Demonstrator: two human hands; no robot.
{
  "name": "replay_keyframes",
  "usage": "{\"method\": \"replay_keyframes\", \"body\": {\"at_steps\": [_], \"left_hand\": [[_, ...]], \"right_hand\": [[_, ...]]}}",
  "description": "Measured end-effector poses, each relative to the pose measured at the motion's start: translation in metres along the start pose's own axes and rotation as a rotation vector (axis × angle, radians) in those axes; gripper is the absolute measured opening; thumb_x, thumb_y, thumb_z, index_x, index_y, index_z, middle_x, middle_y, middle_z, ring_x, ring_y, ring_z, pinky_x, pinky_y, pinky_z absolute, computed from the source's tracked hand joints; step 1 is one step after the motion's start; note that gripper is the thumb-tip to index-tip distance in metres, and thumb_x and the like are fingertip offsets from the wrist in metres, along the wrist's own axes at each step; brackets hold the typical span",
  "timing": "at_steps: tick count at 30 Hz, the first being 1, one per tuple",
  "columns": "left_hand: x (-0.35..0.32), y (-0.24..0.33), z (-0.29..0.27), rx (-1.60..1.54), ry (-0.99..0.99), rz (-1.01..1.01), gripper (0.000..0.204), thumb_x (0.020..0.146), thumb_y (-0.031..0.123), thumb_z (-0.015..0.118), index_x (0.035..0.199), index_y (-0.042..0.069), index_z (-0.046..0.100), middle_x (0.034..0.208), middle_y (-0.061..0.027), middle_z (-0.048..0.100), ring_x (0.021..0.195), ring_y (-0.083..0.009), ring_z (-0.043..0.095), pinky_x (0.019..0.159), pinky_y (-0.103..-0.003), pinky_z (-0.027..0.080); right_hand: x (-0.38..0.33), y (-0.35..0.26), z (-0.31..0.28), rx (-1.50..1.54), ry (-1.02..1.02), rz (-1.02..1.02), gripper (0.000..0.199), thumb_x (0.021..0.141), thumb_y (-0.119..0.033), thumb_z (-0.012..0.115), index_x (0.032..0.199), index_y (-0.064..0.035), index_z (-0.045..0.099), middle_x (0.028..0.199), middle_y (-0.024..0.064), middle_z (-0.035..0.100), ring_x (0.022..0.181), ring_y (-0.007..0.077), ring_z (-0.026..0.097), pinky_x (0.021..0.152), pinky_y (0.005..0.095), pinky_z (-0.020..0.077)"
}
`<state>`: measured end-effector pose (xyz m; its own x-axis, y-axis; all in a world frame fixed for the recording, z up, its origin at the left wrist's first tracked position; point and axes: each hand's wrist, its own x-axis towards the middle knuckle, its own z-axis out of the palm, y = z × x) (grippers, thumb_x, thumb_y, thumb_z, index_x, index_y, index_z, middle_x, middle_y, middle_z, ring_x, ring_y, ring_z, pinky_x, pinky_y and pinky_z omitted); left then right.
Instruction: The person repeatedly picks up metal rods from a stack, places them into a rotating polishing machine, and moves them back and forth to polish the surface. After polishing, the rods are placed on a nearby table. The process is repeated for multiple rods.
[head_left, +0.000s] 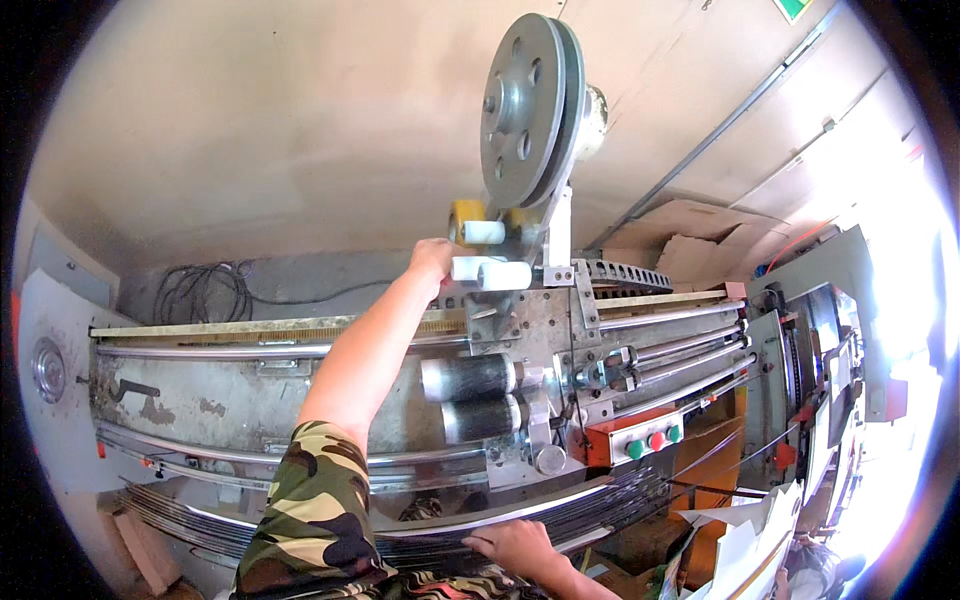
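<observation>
My left hand [432, 260], at the end of a raised arm in a camouflage sleeve, is curled closed beside the white rollers [505, 275]. What its fingers hold is hidden. Just above it is a yellow ring-shaped roll [463, 216], next to another white roller [484, 232]. A large grey grooved wheel [520, 110] stands over these on a bracket. Low in front, my right hand [520, 548] has its fingers drawn together at a bundle of long thin dark strips [590, 508]. Two dark cylinders with shiny ends [465, 380] sit on the machine between my hands.
Steel guide rods [220, 350] run along the machine bed. A red and white control box [635, 440] with green and red buttons is right of centre. Coiled black cable [205, 292] lies by the wall. Cardboard [690, 235] leans behind; white sheets [750, 530] are piled at lower right.
</observation>
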<state>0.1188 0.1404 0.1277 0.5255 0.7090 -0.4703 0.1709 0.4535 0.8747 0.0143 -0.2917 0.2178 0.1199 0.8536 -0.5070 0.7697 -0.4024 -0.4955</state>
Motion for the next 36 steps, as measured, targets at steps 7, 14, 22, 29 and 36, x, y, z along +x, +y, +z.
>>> {"method": "replay_keyframes", "body": {"at_steps": [7, 14, 22, 29, 36], "left_hand": [[-0.027, -0.059, -0.010, 0.094, -0.258, -0.030, 0.014, 0.086, 0.015, 0.076, 0.092, 0.003, 0.073, 0.080, -0.0077, 0.072, 0.064, -0.0108, 0.062, 0.052, -0.026, 0.047], [-0.109, -0.152, -0.009, -0.535, -0.438, -0.053, 0.010, 0.091, 0.012, 0.067, 0.098, 0.006, 0.071, 0.091, -0.0055, 0.072, 0.077, -0.0149, 0.066, 0.070, -0.031, 0.055], [-0.200, -0.174, -0.050, -0.185, -0.279, 0.066, 0.024, 0.091, 0.006, 0.060, 0.114, 0.003, 0.069, 0.099, -0.0074, 0.070, 0.087, -0.0162, 0.065, 0.077, -0.031, 0.051], [-0.292, -0.077, -0.036, 0.650, 0.021, 0.220, 0.027, 0.089, 0.028, 0.071, 0.080, 0.003, 0.074, 0.075, -0.0078, 0.072, 0.068, -0.0163, 0.063, 0.063, -0.034, 0.048], [-0.298, -0.025, 0.040, 0.563, -0.060, 0.055, 0.019, 0.090, 0.018, 0.072, 0.082, 0.001, 0.072, 0.072, -0.0053, 0.068, 0.061, -0.0110, 0.057, 0.054, -0.029, 0.043]], "right_hand": [[-0.011, -0.004, -0.002, -0.122, -0.014, 0.011, 0.038, 0.097, -0.049, 0.052, 0.089, -0.0179, 0.072, 0.072, 0.0079, 0.070, 0.067, 0.0306, 0.070, 0.057, 0.0457, 0.0560], [-0.045, -0.005, -0.006, -0.103, -0.034, 0.015, 0.039, 0.096, -0.050, 0.054, 0.092, -0.0185, 0.076, 0.080, 0.0102, 0.072, 0.073, 0.0338, 0.070, 0.066, 0.0495, 0.0558], [-0.095, 0.020, -0.032, -0.222, 0.027, 0.011, 0.043, 0.097, -0.053, 0.048, 0.095, -0.0191, 0.074, 0.082, 0.0113, 0.072, 0.076, 0.0335, 0.070, 0.068, 0.0497, 0.0555], [-0.107, 0.069, -0.077, -0.252, 0.211, 0.021, 0.037, 0.094, -0.051, 0.055, 0.093, -0.0207, 0.076, 0.081, 0.0108, 0.072, 0.075, 0.0334, 0.070, 0.068, 0.0479, 0.0558], [-0.085, 0.113, -0.146, -0.252, 0.451, -0.129, 0.029, 0.092, -0.044, 0.064, 0.088, -0.0184, 0.078, 0.070, 0.0075, 0.070, 0.069, 0.0295, 0.069, 0.068, 0.0395, 0.0547]]}}
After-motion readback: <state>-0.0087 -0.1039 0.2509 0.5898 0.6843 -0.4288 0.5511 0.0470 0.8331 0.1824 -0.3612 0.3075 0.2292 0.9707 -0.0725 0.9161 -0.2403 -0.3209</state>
